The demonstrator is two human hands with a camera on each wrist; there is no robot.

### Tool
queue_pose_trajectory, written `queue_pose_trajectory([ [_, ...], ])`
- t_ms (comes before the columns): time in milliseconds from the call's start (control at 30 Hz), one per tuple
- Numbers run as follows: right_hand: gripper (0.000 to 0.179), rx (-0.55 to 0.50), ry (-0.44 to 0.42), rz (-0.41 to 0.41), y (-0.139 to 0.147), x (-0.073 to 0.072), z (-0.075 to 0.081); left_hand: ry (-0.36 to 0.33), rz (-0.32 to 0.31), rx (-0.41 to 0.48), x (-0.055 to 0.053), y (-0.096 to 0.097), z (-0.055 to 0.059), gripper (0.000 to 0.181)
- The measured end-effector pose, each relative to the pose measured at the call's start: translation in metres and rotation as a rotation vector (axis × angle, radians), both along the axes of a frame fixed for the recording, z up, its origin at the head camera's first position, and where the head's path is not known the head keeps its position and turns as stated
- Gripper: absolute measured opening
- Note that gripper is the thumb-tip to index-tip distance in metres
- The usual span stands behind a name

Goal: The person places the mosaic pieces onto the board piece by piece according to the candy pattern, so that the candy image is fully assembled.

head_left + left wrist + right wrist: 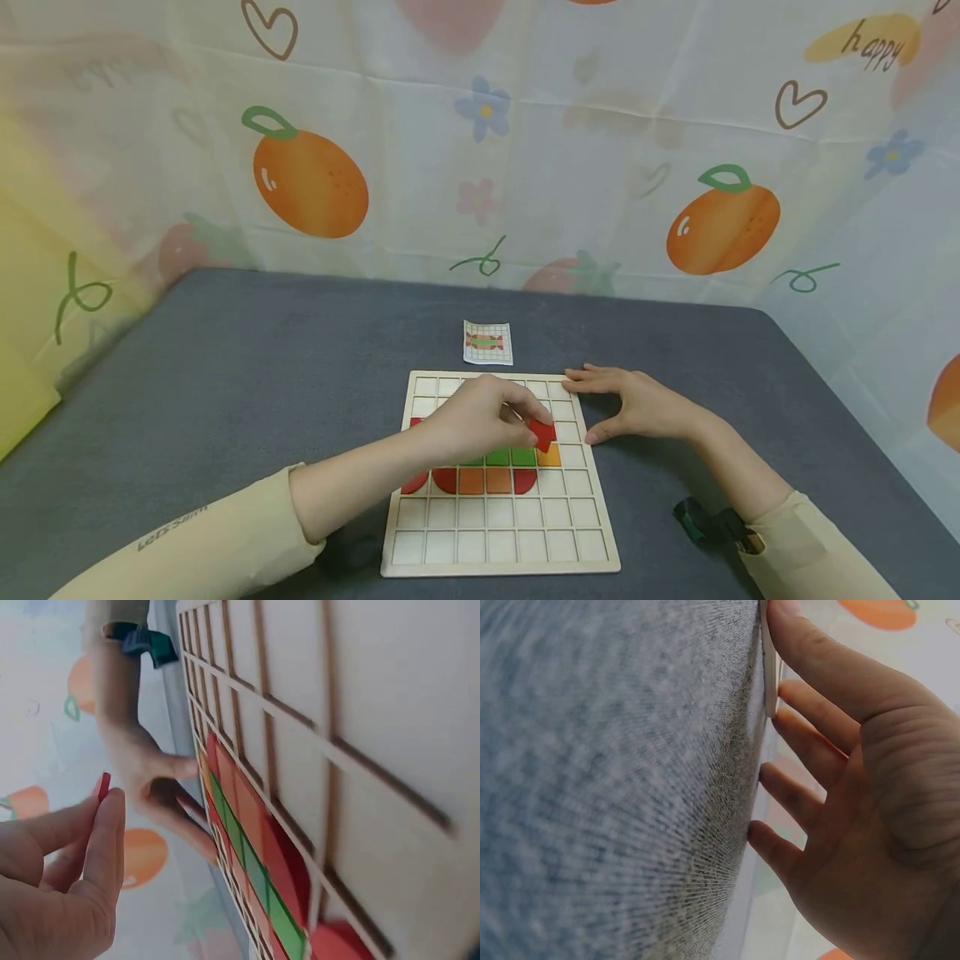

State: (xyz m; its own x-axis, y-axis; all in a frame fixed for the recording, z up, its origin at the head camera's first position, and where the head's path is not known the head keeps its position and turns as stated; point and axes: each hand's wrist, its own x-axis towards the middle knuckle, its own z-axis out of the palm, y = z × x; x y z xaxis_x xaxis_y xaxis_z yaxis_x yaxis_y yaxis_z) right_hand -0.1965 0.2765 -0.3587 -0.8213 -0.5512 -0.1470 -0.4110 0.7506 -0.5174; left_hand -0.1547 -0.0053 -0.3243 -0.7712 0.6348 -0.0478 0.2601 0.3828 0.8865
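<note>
My left hand (pixel 480 421) pinches a small red tile (pixel 543 435) between thumb and fingers, raised over the right part of a wooden grid board (pixel 501 567). In the left wrist view the red tile (pixel 104 784) shows edge-on at the fingertips. Green tiles (pixel 512 457) fill a middle row of the board, with an orange tile (pixel 550 455) at their right end. Below them lie peach tiles (pixel 484 481) and red rounded tiles (pixel 524 481); my left forearm hides part of the pattern. My right hand (pixel 645 406) rests its spread fingers against the board's upper right edge.
A small printed card (pixel 488 342) with a candy-shaped grid picture lies just beyond the board. Dark grey cloth (pixel 300 358) covers the table. A fruit-patterned curtain (pixel 570 167) hangs behind it. A dark strap (pixel 712 527) is worn on my right wrist.
</note>
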Motion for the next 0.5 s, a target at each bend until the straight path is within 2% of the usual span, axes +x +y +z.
queue_pose_trajectory([
  [200, 0.082, 0.002, 0.005, 0.016, 0.000, -0.001, -0.001, 0.012, 0.015, -0.044, 0.003, 0.020, -0.010, 0.019],
  [333, 0.083, 0.000, 0.010, 0.022, 0.000, -0.001, -0.002, 0.012, -0.011, -0.081, 0.005, 0.026, -0.019, 0.017],
  [500, 0.083, 0.000, 0.014, 0.023, 0.000, -0.001, -0.002, 0.049, -0.048, -0.116, 0.008, 0.028, -0.025, 0.013],
])
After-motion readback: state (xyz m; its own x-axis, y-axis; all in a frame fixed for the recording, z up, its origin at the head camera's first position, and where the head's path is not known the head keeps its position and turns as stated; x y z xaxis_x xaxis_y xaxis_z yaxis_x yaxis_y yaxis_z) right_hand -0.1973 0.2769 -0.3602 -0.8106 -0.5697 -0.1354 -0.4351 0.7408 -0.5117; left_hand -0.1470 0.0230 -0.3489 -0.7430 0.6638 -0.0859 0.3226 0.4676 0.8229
